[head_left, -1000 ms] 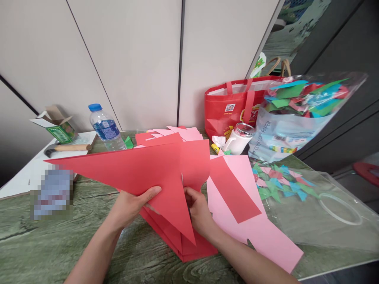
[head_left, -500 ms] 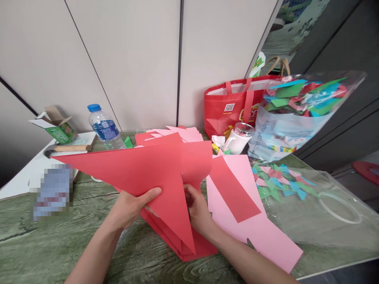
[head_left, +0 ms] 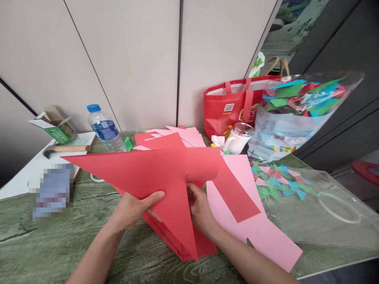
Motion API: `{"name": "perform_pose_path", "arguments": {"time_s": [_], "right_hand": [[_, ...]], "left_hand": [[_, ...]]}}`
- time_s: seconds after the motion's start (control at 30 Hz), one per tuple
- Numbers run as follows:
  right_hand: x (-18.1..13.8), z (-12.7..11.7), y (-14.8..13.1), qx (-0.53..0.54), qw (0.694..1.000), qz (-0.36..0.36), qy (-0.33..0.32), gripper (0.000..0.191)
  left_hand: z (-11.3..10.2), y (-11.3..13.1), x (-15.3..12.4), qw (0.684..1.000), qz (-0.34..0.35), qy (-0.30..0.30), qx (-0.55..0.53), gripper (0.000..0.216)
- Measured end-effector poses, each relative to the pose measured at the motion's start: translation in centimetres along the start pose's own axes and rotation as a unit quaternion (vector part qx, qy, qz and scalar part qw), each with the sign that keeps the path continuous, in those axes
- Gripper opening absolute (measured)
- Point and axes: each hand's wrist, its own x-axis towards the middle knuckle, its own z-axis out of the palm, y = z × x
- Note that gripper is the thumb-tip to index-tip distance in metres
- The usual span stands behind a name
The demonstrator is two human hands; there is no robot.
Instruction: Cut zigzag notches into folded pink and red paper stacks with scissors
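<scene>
I hold a large red paper sheet folded into a triangle above the green table. My left hand pinches the triangle's lower edge, thumb on top. My right hand grips the sheet's right flap from behind, and a thin dark blade-like edge shows above its fingers; I cannot tell what it is. Under both hands lies a stack of red sheets. Pink sheets spread to the right, with a red strip lying across them.
At the back stand a water bottle, an open green carton, a hammer, a white jar and a red tote bag. A clear bag of folded coloured papers stands right, with loose folded pieces on clear plastic.
The right flap of the red sheet has curled further over to the right, and the triangle's left tip has drawn in slightly. Both hands stay in nearly the same place.
</scene>
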Motion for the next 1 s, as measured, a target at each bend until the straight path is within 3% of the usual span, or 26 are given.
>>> {"name": "perform_pose_path", "arguments": {"time_s": [0.8,1.0], "right_hand": [[-0.1,0.3,-0.8,0.081,0.995,0.041,0.036,0.016],[-0.1,0.1,-0.5,0.077,0.994,0.059,0.039,0.02]], "left_hand": [[0.2,0.3,-0.1,0.999,-0.015,-0.003,-0.03,0.044],[0.0,1.1,0.0,0.994,0.035,0.021,-0.097,0.044]]}}
